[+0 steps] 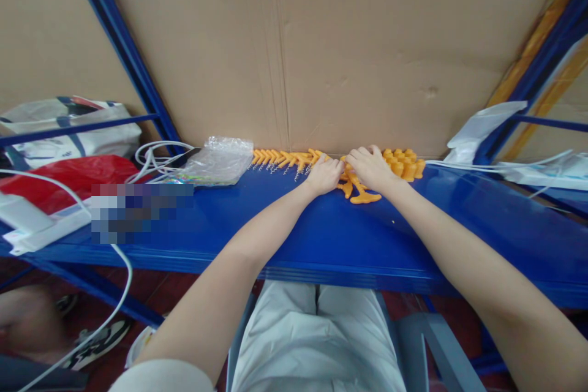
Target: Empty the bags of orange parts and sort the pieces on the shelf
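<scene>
My left hand (326, 174) and my right hand (370, 166) meet over the back of the blue table, fingers closed. A bit of an orange corkscrew part shows between the fingertips; the rest is hidden. To the left, a row of corkscrews (289, 159) with orange handles and bare metal spirals lies along the cardboard. Just below my hands are several loose orange T-shaped pieces (366, 197). Right behind my right hand, several orange bottle-like pieces (407, 166) stand upright in a close group.
A clear plastic bag (220, 160) lies left of the corkscrews, near white cables (158, 153) and a red bag (68, 180). A cardboard sheet (344, 43) closes off the back. Blue frame posts (124, 43) flank it. Another person's leg (27, 324) shows at lower left.
</scene>
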Motion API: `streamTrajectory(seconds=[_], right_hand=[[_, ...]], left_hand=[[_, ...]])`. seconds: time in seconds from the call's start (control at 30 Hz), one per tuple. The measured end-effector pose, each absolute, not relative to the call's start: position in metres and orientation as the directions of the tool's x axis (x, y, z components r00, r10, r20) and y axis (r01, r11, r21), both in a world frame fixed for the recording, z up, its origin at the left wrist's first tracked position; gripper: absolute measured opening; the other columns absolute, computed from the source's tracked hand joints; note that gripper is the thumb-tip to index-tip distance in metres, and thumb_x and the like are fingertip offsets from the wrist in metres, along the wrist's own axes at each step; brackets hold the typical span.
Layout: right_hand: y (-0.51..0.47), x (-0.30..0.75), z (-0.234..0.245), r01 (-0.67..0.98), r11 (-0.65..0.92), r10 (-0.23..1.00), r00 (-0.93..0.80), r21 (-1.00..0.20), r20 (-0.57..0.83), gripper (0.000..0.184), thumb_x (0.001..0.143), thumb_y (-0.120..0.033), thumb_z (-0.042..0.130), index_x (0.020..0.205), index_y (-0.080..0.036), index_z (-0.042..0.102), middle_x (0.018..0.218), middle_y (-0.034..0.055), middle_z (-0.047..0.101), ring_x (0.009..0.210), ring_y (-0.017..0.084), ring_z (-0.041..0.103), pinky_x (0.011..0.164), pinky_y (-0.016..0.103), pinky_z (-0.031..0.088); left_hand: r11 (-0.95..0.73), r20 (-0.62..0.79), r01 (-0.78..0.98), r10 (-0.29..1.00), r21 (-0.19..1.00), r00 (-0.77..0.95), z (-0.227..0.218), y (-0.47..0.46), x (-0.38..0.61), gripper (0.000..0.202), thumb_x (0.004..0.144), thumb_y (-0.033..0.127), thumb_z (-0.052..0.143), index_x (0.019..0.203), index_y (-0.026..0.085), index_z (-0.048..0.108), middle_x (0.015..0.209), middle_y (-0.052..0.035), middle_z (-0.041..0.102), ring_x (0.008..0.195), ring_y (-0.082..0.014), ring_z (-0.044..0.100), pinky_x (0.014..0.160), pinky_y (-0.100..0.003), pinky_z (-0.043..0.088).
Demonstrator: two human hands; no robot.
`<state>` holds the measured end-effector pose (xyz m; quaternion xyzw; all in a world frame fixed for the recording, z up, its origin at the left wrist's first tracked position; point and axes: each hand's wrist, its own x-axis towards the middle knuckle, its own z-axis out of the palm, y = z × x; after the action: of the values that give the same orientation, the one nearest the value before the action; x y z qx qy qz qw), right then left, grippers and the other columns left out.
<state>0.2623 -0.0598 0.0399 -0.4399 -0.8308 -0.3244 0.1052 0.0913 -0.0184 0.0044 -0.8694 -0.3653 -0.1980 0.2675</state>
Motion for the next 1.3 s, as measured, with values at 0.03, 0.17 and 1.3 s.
streamTrajectory(seconds=[0.03,0.17,1.3], right_hand=[[-0.06,0.263,0.04,0.801,0.39,0.662,-0.586,0.453,0.467,0.033,0.095,-0.011,0.037,0.111,-0.016,0.066,0.107,0.0168,0.068,0.103,0.03,0.053,0.091,0.043,0.031],[-0.06,0.272,0.044,0.838,0.318,0.68,-0.528,0.444,0.509,0.035,0.095,-0.011,0.035,0.113,-0.016,0.064,0.109,0.0165,0.067,0.104,0.03,0.052,0.095,0.045,0.031],[-0.047,0.387,0.068,0.863,-0.483,0.769,0.498,-0.145,0.4,0.039,0.085,-0.03,0.063,0.115,-0.006,0.074,0.12,0.036,0.064,0.118,0.041,0.055,0.089,0.058,0.039]], left_hand=[[-0.587,0.538,0.746,0.537,-0.315,0.65,0.005,-0.019,0.091,0.028,0.099,0.017,0.039,0.108,0.011,0.064,0.096,-0.0158,0.071,0.097,-0.0295,0.068,0.097,-0.045,0.04],[-0.57,0.547,0.77,0.562,-0.288,0.621,0.006,-0.02,0.091,0.026,0.1,0.017,0.039,0.105,0.011,0.064,0.096,-0.0157,0.072,0.096,-0.029,0.068,0.097,-0.045,0.04],[-0.572,0.55,0.782,0.581,-0.248,0.6,0.002,-0.019,0.09,0.025,0.098,0.016,0.042,0.105,0.013,0.066,0.099,-0.016,0.074,0.101,-0.0303,0.068,0.104,-0.051,0.038]])
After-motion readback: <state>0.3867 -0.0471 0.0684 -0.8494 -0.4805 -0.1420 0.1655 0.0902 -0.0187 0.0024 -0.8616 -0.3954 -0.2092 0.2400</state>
